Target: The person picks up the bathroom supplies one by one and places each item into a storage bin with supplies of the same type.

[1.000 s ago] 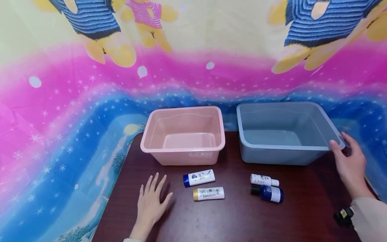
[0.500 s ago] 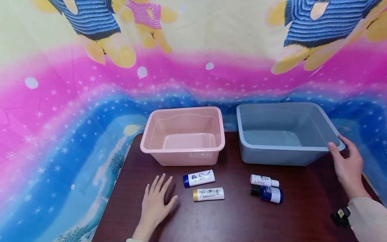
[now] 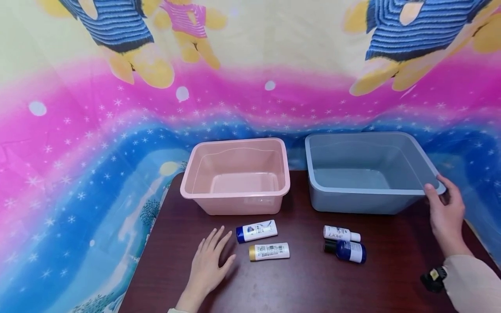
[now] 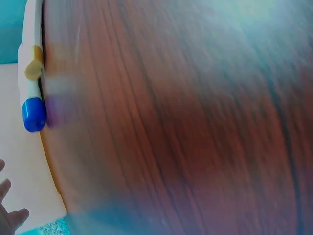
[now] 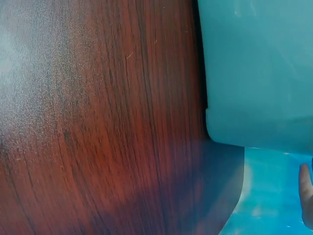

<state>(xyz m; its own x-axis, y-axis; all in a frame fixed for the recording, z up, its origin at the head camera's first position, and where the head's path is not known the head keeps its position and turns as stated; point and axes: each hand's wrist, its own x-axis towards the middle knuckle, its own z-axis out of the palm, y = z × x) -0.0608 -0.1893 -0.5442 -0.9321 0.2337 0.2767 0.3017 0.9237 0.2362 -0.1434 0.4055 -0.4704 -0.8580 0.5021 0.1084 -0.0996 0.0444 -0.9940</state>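
My right hand (image 3: 448,219) grips the front right corner of the grey-blue plastic basin (image 3: 356,201), thumb and fingers on its rim. In the right wrist view the wall of this basin (image 5: 259,73) looks teal, with a finger (image 5: 306,198) at the right edge. My left hand (image 3: 209,265) is spread over the table, left of a white bottle with a blue cap (image 3: 258,230) and a white bottle with a gold cap (image 3: 270,251). It holds nothing. A white Dove bottle (image 3: 338,233) and a dark blue bottle (image 3: 352,251) lie side by side before the grey-blue basin.
A pink basin (image 3: 236,204) stands left of the grey-blue one, with a gap between them. Nothing lies inside either basin. Both stand at the back of the dark wooden table (image 3: 297,287), against a printed cloth backdrop (image 3: 250,100).
My left hand has moved right, closer to the blue-capped and gold-capped bottles. My right hand has stayed at the corner of the grey-blue basin, its wrist shifting slightly left. The basins and bottles have stayed put.
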